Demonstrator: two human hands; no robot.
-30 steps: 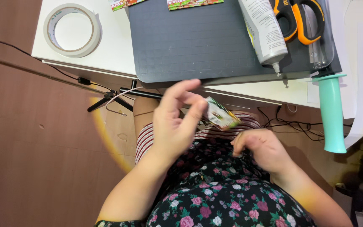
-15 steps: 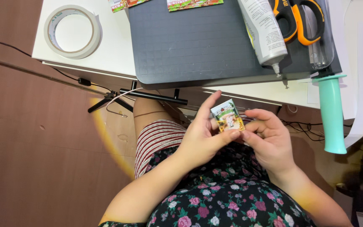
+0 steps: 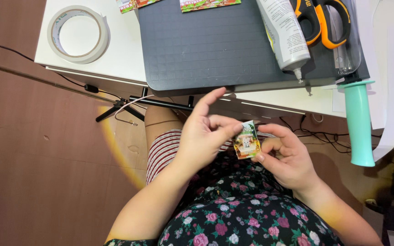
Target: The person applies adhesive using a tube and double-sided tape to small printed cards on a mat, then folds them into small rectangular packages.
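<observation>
A small printed paper card (image 3: pixel 246 140), glossy and rectangular, is being held upright above the lap, below the bench (image 3: pixel 128 59) edge. The right hand (image 3: pixel 284 157) is pinching it, fingers (image 3: pixel 270 131) clamped on its right edge and bottom. The left hand (image 3: pixel 204 136) is touching its left edge with thumb and middle fingertip, forefinger lifting apart. Above are lying a dark gridded cutting mat (image 3: pixel 206 45) and a white tape roll (image 3: pixel 78 33).

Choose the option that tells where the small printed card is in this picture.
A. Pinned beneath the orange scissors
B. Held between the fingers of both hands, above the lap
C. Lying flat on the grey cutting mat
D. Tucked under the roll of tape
B: the small printed card is pinched between the left hand and the right hand, below the table edge.
</observation>
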